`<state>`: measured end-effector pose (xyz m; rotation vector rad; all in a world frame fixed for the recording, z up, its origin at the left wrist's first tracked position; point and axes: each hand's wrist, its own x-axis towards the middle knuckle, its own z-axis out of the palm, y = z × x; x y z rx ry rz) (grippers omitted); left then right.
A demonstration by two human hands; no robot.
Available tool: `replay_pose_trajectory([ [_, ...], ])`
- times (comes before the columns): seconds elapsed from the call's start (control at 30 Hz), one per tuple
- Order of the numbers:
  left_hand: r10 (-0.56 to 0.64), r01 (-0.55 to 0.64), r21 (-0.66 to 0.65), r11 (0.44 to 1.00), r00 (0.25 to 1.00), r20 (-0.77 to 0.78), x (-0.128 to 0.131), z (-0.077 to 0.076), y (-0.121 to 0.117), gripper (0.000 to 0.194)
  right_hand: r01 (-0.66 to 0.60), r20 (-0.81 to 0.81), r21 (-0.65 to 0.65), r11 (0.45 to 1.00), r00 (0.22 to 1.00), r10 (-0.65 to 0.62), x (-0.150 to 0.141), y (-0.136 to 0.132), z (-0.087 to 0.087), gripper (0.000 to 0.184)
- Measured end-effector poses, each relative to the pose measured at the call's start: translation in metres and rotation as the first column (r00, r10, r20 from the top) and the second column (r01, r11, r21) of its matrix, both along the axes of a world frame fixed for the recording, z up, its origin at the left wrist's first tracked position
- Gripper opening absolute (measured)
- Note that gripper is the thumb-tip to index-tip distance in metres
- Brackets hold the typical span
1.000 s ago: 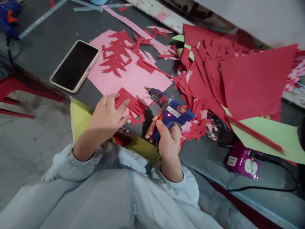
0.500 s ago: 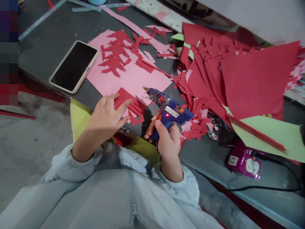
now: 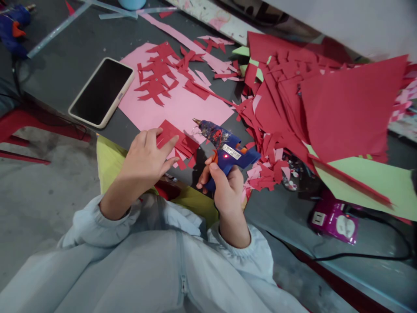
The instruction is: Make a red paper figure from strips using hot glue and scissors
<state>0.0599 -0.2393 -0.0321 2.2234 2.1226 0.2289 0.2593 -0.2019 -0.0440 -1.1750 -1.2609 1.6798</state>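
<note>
Phone [image 3: 101, 92] left of cutouts [image 3: 158, 71] (glue gun [image 3: 226, 148] right).

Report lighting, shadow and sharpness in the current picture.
Head view: dim, cool light; head view: a dark shadow on the dark grey tabletop beside the blue plastic glue gun; head view: its small round red light glows, its white rectangular label too soft to read.

The left hand [image 3: 143, 157] covers part of the slit red paper [image 3: 172, 134]; the right hand [image 3: 227, 190] hides much of the blue glue gun [image 3: 219, 135] at its grip. Print on the barcode label [image 3: 232, 151] is too small to read. Picture edges crop a second glue gun [image 3: 13, 32] and a light-blue object [image 3: 132, 3].
</note>
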Motion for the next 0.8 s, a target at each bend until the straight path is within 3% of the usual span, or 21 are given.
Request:
replay_pose_trajectory([
  [0.43,-0.017,0.018,-0.017,1.000,0.999,0.038,0.000,0.005,-0.002,0.047,-0.013,-0.025,0.026,1.000,1.000,0.014,0.003,-0.001,-0.004,0.024],
  [0.8,-0.013,0.013,-0.133,0.991,1.000,0.002,0.018,0.014,-0.003,0.055,-0.028,0.010,0.055,0.998,1.000,0.027,0.002,0.000,-0.006,0.026],
])
